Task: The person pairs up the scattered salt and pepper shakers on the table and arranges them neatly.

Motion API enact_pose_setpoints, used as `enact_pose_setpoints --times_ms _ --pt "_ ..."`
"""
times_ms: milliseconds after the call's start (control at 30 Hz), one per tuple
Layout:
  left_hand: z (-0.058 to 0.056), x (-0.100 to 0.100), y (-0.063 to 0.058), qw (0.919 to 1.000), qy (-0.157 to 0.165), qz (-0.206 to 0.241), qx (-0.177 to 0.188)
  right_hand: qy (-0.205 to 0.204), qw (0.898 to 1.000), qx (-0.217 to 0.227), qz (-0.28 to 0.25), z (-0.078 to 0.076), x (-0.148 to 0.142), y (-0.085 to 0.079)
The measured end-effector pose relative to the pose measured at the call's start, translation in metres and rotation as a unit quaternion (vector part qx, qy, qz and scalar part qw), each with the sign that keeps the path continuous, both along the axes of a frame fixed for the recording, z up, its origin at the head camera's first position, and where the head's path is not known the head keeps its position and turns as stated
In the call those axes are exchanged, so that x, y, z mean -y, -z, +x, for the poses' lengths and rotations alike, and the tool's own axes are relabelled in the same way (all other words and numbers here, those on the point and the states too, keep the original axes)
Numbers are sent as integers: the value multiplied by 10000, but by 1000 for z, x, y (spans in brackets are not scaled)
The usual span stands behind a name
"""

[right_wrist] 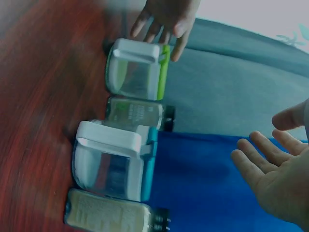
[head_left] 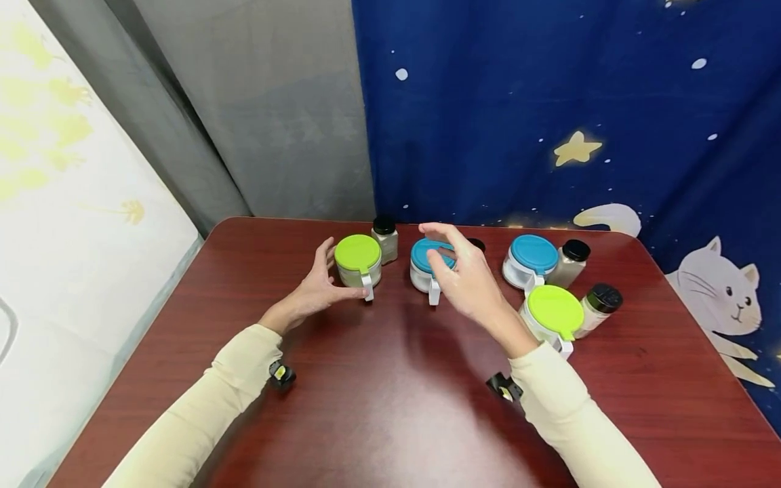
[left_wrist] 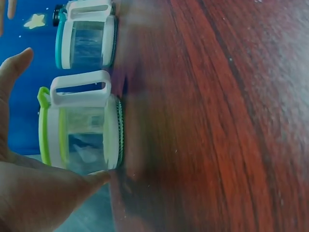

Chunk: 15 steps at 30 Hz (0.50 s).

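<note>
My left hand (head_left: 317, 281) is spread at the left side of a clear jar with a green lid (head_left: 358, 253) and a white handle. Its thumb (left_wrist: 91, 182) lies close to the jar's base; whether it touches, I cannot tell. A similar jar with a blue lid (head_left: 421, 252) stands to the right. In the head view my right hand (head_left: 466, 278) overlaps that jar, but the right wrist view shows the hand (right_wrist: 282, 166) apart from it, fingers loosely extended and holding nothing. Shaker bottles with black lids, one (head_left: 384, 240) behind the green-lidded jar, stand beside these jars.
To the right stand another blue-lidded jar (head_left: 533, 257), another green-lidded jar (head_left: 554, 312) and two black-capped bottles, one farther back (head_left: 567, 264) and one nearer (head_left: 598, 308). All rest on a reddish-brown table (head_left: 390, 420). Grey and blue curtains (head_left: 464, 122) hang behind its far edge.
</note>
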<state>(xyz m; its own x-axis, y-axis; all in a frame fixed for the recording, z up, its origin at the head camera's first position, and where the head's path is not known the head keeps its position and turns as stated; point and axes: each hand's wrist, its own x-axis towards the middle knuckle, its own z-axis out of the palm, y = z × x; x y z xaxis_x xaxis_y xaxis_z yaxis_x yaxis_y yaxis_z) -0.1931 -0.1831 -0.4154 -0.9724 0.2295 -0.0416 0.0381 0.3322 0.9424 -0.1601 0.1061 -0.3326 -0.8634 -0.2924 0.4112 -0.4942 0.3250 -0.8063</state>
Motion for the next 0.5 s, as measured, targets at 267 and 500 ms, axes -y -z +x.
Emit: enact_pose_setpoints --times_ms 267,500 --pt "-10 -10 9 9998 -192 21 -47 82 9993 300 191 -41 15 7" --pt "-19 -19 18 9985 -457 -275 -156 -93 9940 655 872 -87 26 10"
